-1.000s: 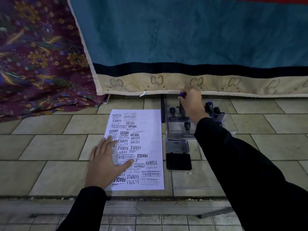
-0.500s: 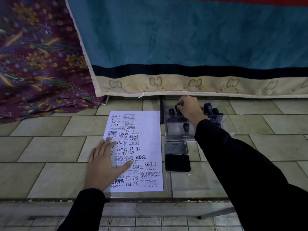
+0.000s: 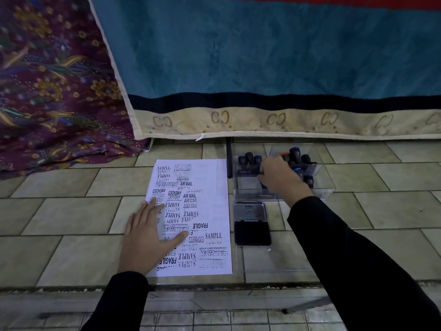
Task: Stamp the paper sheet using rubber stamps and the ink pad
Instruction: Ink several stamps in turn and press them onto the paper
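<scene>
A white paper sheet (image 3: 212,211), crowded with black stamp prints, lies on the tiled floor. My left hand (image 3: 148,237) rests flat on its lower left part, fingers spread. To the right of the sheet lies an open black ink pad (image 3: 252,233) with its metal lid (image 3: 249,211) folded back. Beyond it stands a clear plastic box (image 3: 328,187) of dark rubber stamps (image 3: 249,158). My right hand (image 3: 279,175) is inside the box, its fingers curled down round a dark stamp that is mostly hidden beneath them. More stamps (image 3: 295,154) stand behind the hand.
A blue blanket with a cream border (image 3: 262,120) hangs down just behind the box and the sheet. Purple patterned cloth (image 3: 52,96) covers the far left. A step edge (image 3: 214,286) runs across in front of me.
My right hand set the blue-topped stamp down at the back left of the box, then came nearer over the front compartment. The left hand has stayed on the sheet.
</scene>
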Available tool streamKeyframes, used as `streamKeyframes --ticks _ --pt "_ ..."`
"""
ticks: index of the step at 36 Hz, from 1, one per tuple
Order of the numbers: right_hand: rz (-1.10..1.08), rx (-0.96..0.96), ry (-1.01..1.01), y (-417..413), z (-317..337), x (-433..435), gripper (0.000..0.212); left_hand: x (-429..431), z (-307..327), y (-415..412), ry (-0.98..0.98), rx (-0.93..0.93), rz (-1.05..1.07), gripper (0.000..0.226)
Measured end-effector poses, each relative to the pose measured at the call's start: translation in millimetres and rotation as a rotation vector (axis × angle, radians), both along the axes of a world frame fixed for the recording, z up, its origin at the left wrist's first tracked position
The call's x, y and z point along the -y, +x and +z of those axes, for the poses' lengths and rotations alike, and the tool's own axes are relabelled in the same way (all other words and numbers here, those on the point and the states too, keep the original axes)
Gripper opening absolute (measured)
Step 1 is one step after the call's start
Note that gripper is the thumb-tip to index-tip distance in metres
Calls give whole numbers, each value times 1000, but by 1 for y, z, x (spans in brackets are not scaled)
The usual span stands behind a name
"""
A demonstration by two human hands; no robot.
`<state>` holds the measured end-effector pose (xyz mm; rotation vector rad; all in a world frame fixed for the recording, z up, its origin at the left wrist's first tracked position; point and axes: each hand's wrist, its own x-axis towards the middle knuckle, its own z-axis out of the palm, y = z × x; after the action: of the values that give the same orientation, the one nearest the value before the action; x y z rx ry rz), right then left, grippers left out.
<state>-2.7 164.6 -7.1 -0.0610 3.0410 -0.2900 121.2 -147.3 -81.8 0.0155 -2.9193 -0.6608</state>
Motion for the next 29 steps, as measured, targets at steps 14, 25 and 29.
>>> streamKeyframes --ticks 14,25,29 --pt "-31 -177 -308 16 7 -6 25 -1 1 1 8 18 -7 100" --pt "104 -363 -684 99 17 5 19 0 1 1 2 23 -10 101" --pt "196 -447 -697 119 16 6 26 0 1 1 3 25 -7 100"
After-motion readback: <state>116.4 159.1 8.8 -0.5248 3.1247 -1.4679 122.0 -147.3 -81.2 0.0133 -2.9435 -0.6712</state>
